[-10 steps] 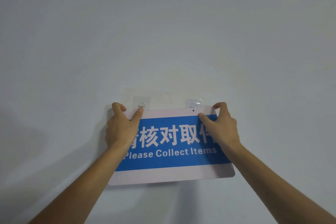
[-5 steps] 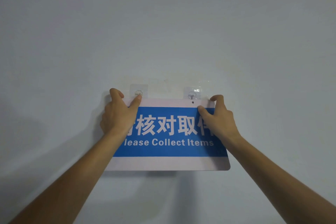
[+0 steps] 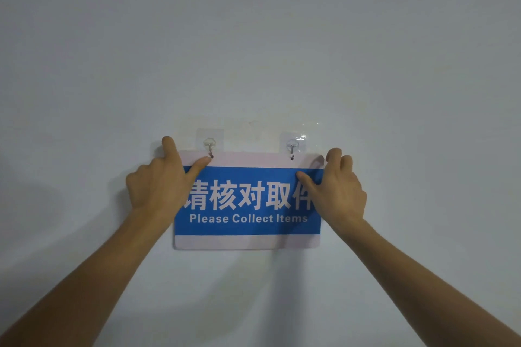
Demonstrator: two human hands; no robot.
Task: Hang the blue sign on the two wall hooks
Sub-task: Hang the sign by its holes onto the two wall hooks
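- I face a plain pale wall point(image 3: 253, 36) that fills nearly the whole view.
- The blue sign point(image 3: 248, 222) lies flat against it, level, reading "Please Collect Items" under large white characters, with pale bands above and below the blue.
- My left hand point(image 3: 158, 180) grips the sign's upper left corner: the thumb presses the top band just beside the left hole, the forefinger points up behind the edge.
- My right hand point(image 3: 337, 191) pinches the upper right corner, which curls forward; the thumb rests on the blue.
- The left hook point(image 3: 209, 146) and the right hook point(image 3: 292, 148), both on clear pads, each reach down into a hole in the top band.
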